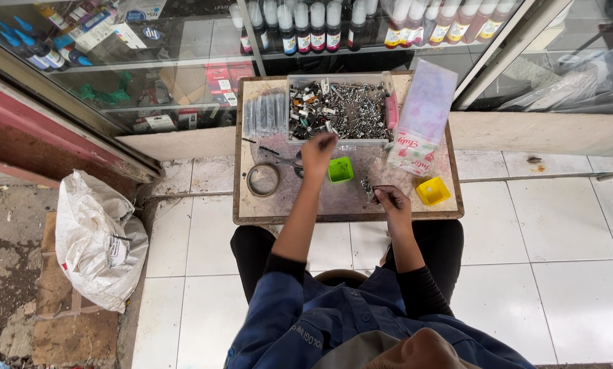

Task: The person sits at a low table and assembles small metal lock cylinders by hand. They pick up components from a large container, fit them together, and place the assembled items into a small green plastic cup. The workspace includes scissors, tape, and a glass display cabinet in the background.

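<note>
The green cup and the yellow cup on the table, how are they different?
The green cup sits near the middle of the table, just beside the left hand; the yellow cup sits at the table's right edge, apart from both hands. The green cup is nearer the tray of metal parts; the yellow cup is nearer the right hand. Both are small, square, open-topped plastic cups.

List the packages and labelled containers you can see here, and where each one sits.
Plastic bag: right side of the small table, clear and flat, pink print at its lower end.
Ink bottles: row on the glass shelf behind the table, colour-banded labels.
White sack: on the floor at left, crumpled, small label.
</note>
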